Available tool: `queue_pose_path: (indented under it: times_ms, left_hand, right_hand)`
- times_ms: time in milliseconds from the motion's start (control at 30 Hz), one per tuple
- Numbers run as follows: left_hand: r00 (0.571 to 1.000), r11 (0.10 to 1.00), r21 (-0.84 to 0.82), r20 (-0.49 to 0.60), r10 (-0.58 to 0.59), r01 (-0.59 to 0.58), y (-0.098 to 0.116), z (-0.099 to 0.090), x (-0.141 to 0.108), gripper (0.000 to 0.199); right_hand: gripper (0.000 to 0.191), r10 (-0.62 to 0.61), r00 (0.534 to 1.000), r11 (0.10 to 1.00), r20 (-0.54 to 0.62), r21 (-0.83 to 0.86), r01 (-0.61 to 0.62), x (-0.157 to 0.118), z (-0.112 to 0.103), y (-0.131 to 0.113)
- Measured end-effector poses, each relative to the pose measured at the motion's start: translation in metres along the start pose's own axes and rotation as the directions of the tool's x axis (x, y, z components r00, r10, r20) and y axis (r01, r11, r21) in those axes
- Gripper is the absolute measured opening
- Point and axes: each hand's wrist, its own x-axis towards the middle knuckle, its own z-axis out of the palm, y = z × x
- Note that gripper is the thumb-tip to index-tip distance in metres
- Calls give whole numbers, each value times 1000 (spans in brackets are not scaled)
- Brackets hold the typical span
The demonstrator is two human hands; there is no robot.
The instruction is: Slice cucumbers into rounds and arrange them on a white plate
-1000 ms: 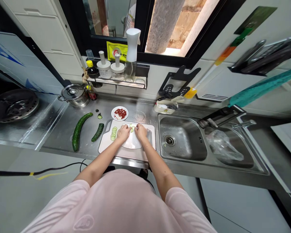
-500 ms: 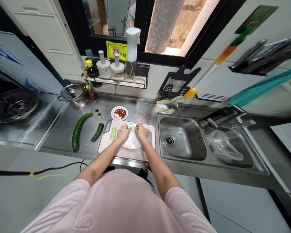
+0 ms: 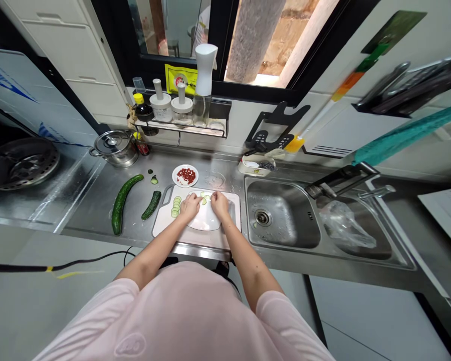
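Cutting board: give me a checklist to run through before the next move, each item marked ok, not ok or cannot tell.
1. Left hand and right hand over the white cutting board: ok.
2. Cucumber slices in a row on the board, left of the left hand: ok.
3. Pale sheet under the hands: cannot tell what it is.
4. Stray cucumber piece off the board on the steel counter: not ok.
5. Plate of chopped red pieces apart from the board: ok.
6. Knife: cannot tell, none shows near the hands.
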Motion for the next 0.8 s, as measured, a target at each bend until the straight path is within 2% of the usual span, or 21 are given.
queue_pose_path:
  times_ms: [200, 367, 567, 700, 800]
  left_hand:
    - [1000, 1000, 23, 21, 10, -11, 0, 1, -1, 36]
    - [1000, 1000, 5, -18, 17, -17, -1, 4, 1, 36]
    - [984, 994, -101, -173, -46, 29, -9, 8, -3, 33]
    - [936, 976, -212, -329, -126, 57, -21, 10, -18, 30]
    - [905, 960, -276, -394, -159, 49, -30, 12, -34, 29]
  right_hand:
    - [21, -50, 999, 998, 12, -49, 51, -5, 2, 0]
    - [19, -54, 998, 991, 44, -116, 58, -5, 2, -5]
    - [23, -52, 999, 998, -6, -25, 52, -11, -4, -9]
    - [25, -90, 990, 989, -105, 107, 101, -28, -9, -15]
    - [25, -132, 980, 969, -152, 187, 159, -45, -11, -20]
